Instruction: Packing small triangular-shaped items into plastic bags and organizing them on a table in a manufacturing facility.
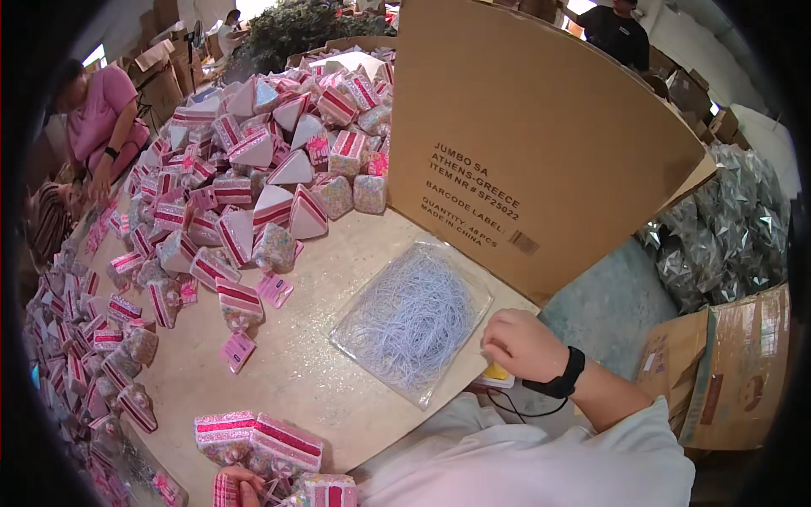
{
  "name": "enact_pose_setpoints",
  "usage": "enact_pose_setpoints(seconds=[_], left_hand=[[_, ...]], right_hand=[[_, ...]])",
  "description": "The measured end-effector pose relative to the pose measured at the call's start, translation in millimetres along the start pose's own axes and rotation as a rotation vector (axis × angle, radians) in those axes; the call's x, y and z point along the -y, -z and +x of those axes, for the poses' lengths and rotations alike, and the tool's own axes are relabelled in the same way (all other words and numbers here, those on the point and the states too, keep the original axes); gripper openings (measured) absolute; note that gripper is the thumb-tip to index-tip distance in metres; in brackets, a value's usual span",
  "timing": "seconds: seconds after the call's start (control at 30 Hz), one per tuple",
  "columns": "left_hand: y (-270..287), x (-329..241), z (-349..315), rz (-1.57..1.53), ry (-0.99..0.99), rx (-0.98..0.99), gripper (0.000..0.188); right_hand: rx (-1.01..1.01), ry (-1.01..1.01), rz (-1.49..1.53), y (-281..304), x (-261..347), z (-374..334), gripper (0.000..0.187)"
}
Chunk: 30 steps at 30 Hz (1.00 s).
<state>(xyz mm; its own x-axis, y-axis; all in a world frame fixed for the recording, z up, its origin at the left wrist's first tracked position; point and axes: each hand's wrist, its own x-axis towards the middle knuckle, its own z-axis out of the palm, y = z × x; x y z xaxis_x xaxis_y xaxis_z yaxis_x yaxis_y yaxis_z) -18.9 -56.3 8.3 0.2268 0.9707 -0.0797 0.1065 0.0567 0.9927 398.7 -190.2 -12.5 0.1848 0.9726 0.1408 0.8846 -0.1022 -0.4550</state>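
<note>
My left hand [245, 487] is at the bottom edge, fingers closed on a pink striped bundle [225, 490] that looks like tags; thin whitish loops show beside the fingers. Right by it lie glittery pink-and-white cake-slice ornaments [287, 442] and another slice [328, 492], partly cut off by the frame. My right hand [525, 345], with a black band on the wrist, is curled at the table's right edge; whatever its fingers hold is hidden. Under it shows a small yellow thing [497, 372]. Between the hands, a clear bag of pale thin string loops [414, 317] lies flat on the table [296, 363].
A big pile of cake-slice ornaments [253, 160] covers the table's far and left side, some with pink tags [238, 351]. A tall cardboard box panel [524, 127] stands at the right. Beyond are silvery wrapped stars [718, 228] and a carton [735, 363]. A co-worker in pink [101, 118] works at left.
</note>
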Motion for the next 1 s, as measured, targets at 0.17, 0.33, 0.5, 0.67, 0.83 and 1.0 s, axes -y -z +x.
enact_pose_setpoints(seconds=[0.17, 0.33, 0.5, 0.67, 0.83, 1.0], left_hand=[[-8, -6, 3, -0.068, 0.002, -0.003, 0.012], [-12, -13, 3, -0.046, 0.02, 0.001, 0.01], [-26, -25, 9, 0.045, 0.026, 0.01, 0.007], [-43, -39, 11, 0.184, -0.001, -0.018, 0.009], [-58, -35, 38, -0.019, 0.0, 0.292, 0.006], [-54, -27, 36, -0.335, 0.131, 0.414, 0.009]], right_hand=[[0.145, 0.147, -0.268, -5, 2, -5, 0.01], [0.046, 0.134, -0.14, -6, -2, -1, 0.008], [0.018, -0.306, 0.843, 13, 27, 5, 0.002], [0.385, -0.315, 1.351, 22, 86, 39, 0.007], [0.516, -0.101, 1.258, 4, 142, 60, 0.01], [0.24, 0.54, 0.741, 8, 183, 88, 0.014]])
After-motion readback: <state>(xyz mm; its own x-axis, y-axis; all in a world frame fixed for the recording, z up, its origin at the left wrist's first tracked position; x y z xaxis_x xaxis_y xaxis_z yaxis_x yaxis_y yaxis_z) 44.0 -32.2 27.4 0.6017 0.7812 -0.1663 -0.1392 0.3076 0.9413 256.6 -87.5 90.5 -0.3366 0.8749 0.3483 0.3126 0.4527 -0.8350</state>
